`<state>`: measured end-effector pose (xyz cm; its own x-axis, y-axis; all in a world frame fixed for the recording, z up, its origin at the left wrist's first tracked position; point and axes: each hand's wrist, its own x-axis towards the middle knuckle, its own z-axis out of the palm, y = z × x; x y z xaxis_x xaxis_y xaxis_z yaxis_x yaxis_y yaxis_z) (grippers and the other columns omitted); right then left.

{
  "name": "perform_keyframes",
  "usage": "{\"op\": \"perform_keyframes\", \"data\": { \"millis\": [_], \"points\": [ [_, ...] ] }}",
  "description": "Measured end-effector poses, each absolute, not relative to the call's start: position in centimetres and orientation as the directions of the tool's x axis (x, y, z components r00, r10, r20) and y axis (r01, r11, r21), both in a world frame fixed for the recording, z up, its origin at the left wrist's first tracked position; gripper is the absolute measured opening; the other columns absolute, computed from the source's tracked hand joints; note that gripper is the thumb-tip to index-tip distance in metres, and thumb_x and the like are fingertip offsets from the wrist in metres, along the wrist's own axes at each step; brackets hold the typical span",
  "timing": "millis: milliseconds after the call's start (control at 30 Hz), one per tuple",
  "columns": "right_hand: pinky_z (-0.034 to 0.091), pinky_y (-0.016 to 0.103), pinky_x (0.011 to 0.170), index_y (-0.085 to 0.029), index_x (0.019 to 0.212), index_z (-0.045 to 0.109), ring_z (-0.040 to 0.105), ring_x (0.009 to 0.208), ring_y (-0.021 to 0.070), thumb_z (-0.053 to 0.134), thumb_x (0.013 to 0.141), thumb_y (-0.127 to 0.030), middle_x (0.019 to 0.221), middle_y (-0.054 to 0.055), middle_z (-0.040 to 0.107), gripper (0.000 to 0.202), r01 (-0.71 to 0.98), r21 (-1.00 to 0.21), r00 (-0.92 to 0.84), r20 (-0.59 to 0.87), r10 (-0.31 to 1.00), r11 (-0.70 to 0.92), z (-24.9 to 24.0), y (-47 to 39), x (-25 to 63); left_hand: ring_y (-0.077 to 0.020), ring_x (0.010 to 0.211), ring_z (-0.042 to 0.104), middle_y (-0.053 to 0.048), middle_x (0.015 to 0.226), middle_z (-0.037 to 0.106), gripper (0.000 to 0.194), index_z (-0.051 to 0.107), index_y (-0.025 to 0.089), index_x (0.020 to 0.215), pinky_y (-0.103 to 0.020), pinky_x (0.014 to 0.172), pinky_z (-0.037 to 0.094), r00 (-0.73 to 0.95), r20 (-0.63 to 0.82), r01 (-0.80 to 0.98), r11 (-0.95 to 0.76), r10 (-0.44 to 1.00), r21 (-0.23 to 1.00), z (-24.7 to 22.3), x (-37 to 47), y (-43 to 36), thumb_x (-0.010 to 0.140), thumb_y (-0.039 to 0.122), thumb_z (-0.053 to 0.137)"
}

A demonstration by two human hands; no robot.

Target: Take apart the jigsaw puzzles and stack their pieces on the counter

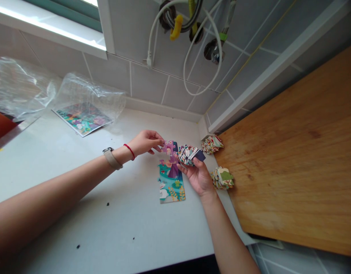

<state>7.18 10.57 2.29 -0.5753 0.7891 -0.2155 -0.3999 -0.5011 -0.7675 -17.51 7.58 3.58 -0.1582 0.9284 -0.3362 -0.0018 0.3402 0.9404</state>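
A partly joined jigsaw puzzle (pixel 171 182) lies on the white counter, with a rabbit, a frog and a purple skirt on it. My left hand (pixel 147 142), with a watch and red cord at the wrist, pinches a purple puzzle piece (pixel 165 146) at the far left edge of the puzzle. Whether that piece is joined to the others I cannot tell. In my right hand (pixel 198 177) rests a thick stack of puzzle pieces (pixel 189 155), seen mostly edge-on, held just over the puzzle's right side.
Two more piles of puzzle pieces, one farther back (pixel 212 144) and one nearer (pixel 222 178), stand by a wooden board (pixel 295 152) on the right. A picture card (pixel 82 118) lies under clear plastic (pixel 90 89) at the back left. Cables (pixel 187 72) hang on the tiled wall.
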Motion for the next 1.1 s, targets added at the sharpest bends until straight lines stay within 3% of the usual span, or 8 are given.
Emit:
{"op": "perform_keyframes", "data": {
  "millis": [167, 633, 1000, 1100],
  "points": [
    [0.064, 0.040, 0.087, -0.028, 0.131, 0.059, 0.073, 0.109, 0.0270, 0.080, 0.076, -0.029, 0.124, 0.004, 0.074, 0.058, -0.403, -0.762, -0.568, -0.226, 0.791, -0.507, 2.5, 10.6, 7.2, -0.0187, 0.066, 0.073, -0.008, 0.072, 0.075, 0.025, 0.067, 0.015, 0.079, -0.020, 0.045, 0.045, -0.151, -0.304, 0.126, 0.323, 0.941, 0.938, 1.4, -17.6, 7.9, 0.069, 0.035, 0.079],
    [0.063, 0.043, 0.089, -0.029, 0.133, 0.057, 0.072, 0.111, 0.0272, 0.079, 0.076, -0.029, 0.124, 0.004, 0.073, 0.061, -0.398, -0.766, -0.568, -0.227, 0.792, -0.505, 2.3, 10.7, 7.2, -0.0129, 0.056, 0.066, -0.006, 0.072, 0.075, 0.020, 0.067, 0.015, 0.078, -0.020, 0.045, 0.043, -0.121, -0.325, 0.184, 0.342, 0.938, 0.921, 1.2, -17.3, 7.8, 0.072, 0.033, 0.074],
    [0.063, 0.044, 0.090, -0.030, 0.132, 0.058, 0.072, 0.112, 0.0277, 0.078, 0.078, -0.030, 0.124, 0.003, 0.074, 0.057, -0.402, -0.763, -0.573, -0.220, 0.789, -0.505, 2.3, 10.7, 7.3, -0.0135, 0.049, 0.060, -0.002, 0.065, 0.071, 0.014, 0.067, 0.020, 0.074, -0.024, 0.047, 0.043, -0.114, -0.217, 0.381, 0.244, 0.969, 0.892, 0.6, -17.2, 7.5, 0.072, 0.033, 0.071],
    [0.062, 0.044, 0.091, -0.031, 0.131, 0.058, 0.072, 0.113, 0.0279, 0.078, 0.079, -0.030, 0.125, 0.003, 0.073, 0.056, -0.397, -0.769, -0.581, -0.213, 0.786, -0.502, 2.2, 10.7, 7.3, -0.0132, 0.050, 0.058, 0.000, 0.066, 0.070, 0.015, 0.070, 0.021, 0.081, -0.025, 0.054, 0.044, -0.145, -0.128, 0.495, 0.184, 0.981, 0.849, 0.6, -17.2, 7.4, 0.072, 0.033, 0.072]
  ]
}}
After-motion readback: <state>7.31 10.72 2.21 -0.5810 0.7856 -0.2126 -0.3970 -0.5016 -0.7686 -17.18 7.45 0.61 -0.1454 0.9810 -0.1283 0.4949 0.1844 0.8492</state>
